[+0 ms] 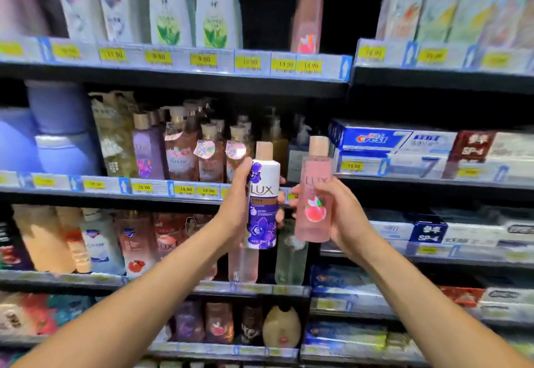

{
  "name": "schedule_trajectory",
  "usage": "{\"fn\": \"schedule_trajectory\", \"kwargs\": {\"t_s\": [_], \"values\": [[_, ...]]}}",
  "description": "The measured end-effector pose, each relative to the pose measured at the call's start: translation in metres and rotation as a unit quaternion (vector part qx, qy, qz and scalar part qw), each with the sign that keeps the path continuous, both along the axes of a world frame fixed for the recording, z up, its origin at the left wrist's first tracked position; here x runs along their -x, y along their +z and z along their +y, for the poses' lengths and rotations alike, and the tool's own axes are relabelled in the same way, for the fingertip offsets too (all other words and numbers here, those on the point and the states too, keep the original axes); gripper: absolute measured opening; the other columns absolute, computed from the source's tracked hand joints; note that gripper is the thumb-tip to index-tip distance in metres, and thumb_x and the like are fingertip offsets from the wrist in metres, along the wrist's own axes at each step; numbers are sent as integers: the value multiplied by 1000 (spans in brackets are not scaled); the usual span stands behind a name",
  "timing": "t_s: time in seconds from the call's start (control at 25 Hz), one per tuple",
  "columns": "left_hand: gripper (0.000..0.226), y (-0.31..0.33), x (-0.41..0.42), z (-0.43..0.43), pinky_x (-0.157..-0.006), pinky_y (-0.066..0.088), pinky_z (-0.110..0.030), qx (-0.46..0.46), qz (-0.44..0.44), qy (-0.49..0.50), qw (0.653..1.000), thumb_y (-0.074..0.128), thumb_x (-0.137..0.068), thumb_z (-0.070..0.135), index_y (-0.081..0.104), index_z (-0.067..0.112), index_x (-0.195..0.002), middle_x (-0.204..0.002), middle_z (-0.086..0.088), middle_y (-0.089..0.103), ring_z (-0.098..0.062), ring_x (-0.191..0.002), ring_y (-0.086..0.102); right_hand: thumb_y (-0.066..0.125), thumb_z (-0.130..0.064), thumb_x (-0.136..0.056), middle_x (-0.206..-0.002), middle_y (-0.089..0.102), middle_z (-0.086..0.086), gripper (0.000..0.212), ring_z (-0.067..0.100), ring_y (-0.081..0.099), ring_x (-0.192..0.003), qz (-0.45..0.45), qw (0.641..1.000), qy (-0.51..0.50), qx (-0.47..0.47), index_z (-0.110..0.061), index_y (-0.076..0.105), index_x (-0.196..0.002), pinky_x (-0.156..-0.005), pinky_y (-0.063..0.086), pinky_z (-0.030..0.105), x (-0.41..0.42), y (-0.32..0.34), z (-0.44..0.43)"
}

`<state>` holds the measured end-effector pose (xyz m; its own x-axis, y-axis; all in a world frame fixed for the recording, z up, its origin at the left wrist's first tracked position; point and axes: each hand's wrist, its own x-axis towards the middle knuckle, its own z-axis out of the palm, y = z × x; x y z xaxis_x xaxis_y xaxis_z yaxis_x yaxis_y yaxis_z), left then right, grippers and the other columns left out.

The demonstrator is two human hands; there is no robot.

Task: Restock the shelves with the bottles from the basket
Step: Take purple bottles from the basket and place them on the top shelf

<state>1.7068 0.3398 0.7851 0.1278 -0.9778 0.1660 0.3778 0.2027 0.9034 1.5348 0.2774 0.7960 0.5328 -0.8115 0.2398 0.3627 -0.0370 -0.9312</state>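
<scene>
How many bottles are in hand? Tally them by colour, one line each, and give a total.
White-and-purple bottle, held in the left hand: 1
Pink see-through bottle, held in the right hand: 1
Total: 2

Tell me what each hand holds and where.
The left hand grips the purple-and-white LUX bottle around its middle body. The right hand grips the pink LUX bottle around its lower body.
</scene>
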Motion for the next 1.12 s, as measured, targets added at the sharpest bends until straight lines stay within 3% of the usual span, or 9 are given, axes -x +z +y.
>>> {"fn": "schedule_trajectory", "kwargs": {"t_s": [0.2, 0.4, 0.52, 0.64, 0.8, 0.92, 1.12], "values": [[68, 101, 2, -3, -58, 43, -32, 81, -35, -1, 996, 35, -93, 70, 66, 10, -90, -72, -10, 60, -26, -50, 54, 58, -29, -76, -90, 74, 12, 50, 24, 71, -74, -15, 998, 8, 64, -2, 58, -119, -74, 56, 38, -3, 88, -11], [69, 169, -5, -3, -59, 48, -33, 136, -98, 4, 986, 31, -95, 73, 62, 11, -96, -74, -7, 61, -26, -54, 56, 51, -19, -99, -93, 75, 11, 23, 27, 72, -80, -21, 988, -3, 155, -10, 58, -118, -74, 56, 39, -4, 152, -10], [70, 209, -18, -7, -59, 48, -33, 167, -122, 39, 978, 32, -95, 74, 64, 11, -97, -76, -7, 61, -26, -55, 57, 51, -17, -102, -102, 73, 15, 24, 29, 72, -84, -19, 974, -10, 225, -9, 53, -124, -75, 58, 39, -3, 206, -14], [70, 240, -30, -9, -59, 46, -32, 183, -120, 64, 974, 31, -95, 73, 65, 12, -91, -74, -6, 60, -26, -55, 54, 55, -17, -101, -107, 70, 17, 12, 31, 71, -91, -18, 962, -18, 271, -14, 55, -112, -80, 61, 41, -4, 258, -23], [68, 251, -46, -14, -61, 45, -35, 195, -104, 73, 973, 30, -95, 72, 62, 11, -92, -75, -6, 59, -24, -57, 53, 62, -22, -99, -110, 70, 11, 13, 27, 68, -102, 24, 945, -59, 322, -19, 59, -111, -93, 55, 47, -9, 304, -48], [67, 244, -50, -17, -58, 46, -32, 187, -97, 62, 976, 31, -96, 70, 61, 11, -93, -75, -6, 58, -23, -56, 53, 68, -28, -95, -107, 72, 0, 18, 19, 69, -103, 76, 930, -85, 349, -25, 65, -112, -92, 54, 43, -14, 314, -64], [67, 232, -56, -22, -59, 44, -32, 188, -88, 33, 978, 34, -95, 70, 62, 9, -94, -75, -9, 58, -26, -54, 52, 77, -33, -88, -110, 76, -3, 29, 16, 71, -105, 163, 891, -117, 407, -29, 70, -116, -93, 55, 40, -19, 307, -81]]}}
